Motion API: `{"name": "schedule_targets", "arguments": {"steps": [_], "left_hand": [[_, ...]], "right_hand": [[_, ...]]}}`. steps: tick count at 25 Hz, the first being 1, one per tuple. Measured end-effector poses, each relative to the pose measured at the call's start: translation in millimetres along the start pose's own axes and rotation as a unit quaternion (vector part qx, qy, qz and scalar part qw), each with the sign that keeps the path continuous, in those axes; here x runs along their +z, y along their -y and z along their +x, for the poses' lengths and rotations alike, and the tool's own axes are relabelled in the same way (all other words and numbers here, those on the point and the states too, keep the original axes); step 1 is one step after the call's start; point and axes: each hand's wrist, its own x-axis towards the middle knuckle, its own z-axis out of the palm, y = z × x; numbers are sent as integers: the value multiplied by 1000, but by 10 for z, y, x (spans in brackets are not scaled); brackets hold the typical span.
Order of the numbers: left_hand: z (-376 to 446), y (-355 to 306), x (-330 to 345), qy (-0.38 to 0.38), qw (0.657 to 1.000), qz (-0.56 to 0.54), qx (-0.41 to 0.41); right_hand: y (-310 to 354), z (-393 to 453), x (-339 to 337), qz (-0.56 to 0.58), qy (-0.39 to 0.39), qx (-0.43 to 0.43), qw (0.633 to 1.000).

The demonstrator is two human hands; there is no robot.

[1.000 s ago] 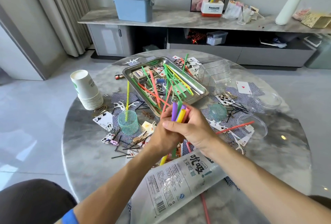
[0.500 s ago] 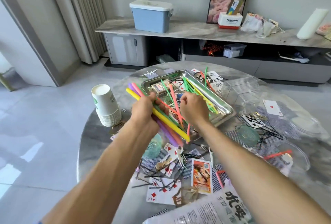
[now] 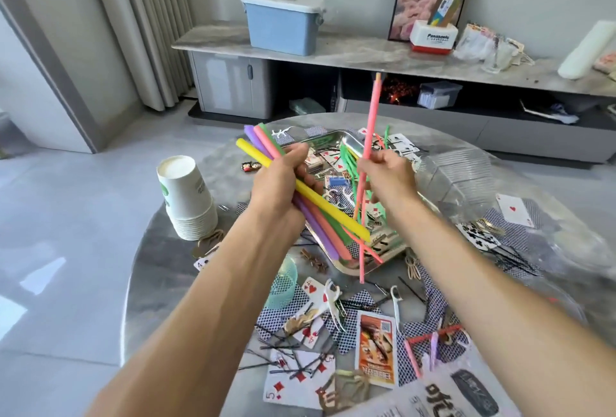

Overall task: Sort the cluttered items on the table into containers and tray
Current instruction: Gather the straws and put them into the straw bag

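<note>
Left hand [image 3: 281, 183] grips a bundle of thick straws [image 3: 320, 213] – yellow, pink, purple, green – long axis slanting from upper left down to lower right, its lower ends over the near edge of the steel tray [image 3: 353, 268]. Right hand [image 3: 386, 174], beside it and likewise above the tray, pinches a thin pink straw [image 3: 368, 163] held almost upright – its lower end hanging past the tray's near rim. Tray contents beneath both hands are largely hidden, and the clear containers [image 3: 456, 179] at right are blurred and hard to make out

Shiny metal tray [image 3: 350, 141] (mirror-bright), glossy marbled table [image 3: 160, 266], matt paper cups [image 3: 186, 198], smooth plastic straws [image 3: 320, 209].
</note>
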Motion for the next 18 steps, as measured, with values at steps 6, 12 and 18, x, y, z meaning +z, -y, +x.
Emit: {"name": "schedule_targets", "arguments": {"steps": [6, 12, 18], "left_hand": [[-285, 195, 39, 56, 986, 158, 9], [-605, 457, 72, 141, 806, 556, 144], [-619, 404, -210, 107, 661, 741, 57]], "right_hand": [[454, -347, -756, 197, -7, -9, 980], [509, -773, -963, 243, 61, 12, 968], [580, -551, -1678, 266, -220, -39, 938]]}}
